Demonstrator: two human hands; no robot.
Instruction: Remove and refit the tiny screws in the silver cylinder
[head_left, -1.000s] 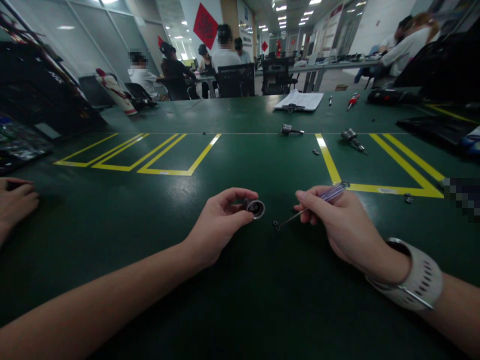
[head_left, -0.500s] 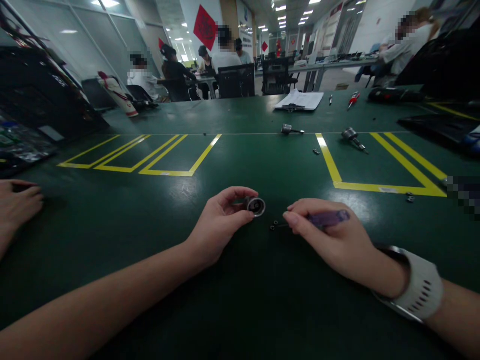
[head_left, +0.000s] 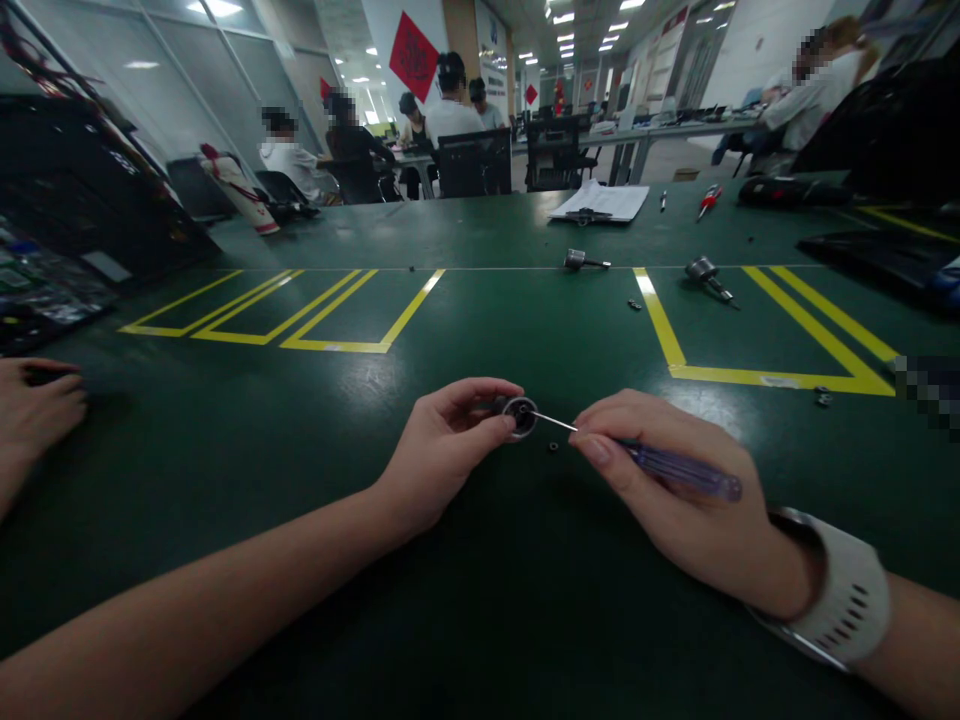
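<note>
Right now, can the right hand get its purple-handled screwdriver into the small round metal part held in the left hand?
Probably yes. The right hand holds the purple-handled screwdriver with its thin shaft already at the open face of the small round metal part, which the left hand pinches. Nothing lies between them; a loose small black screw sits just below on the green table.

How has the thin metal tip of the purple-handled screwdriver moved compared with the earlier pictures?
Yes. The screwdriver's tip has swung left, away from the small black ring lying on the green table, into the round metal part held by the left hand.
</note>
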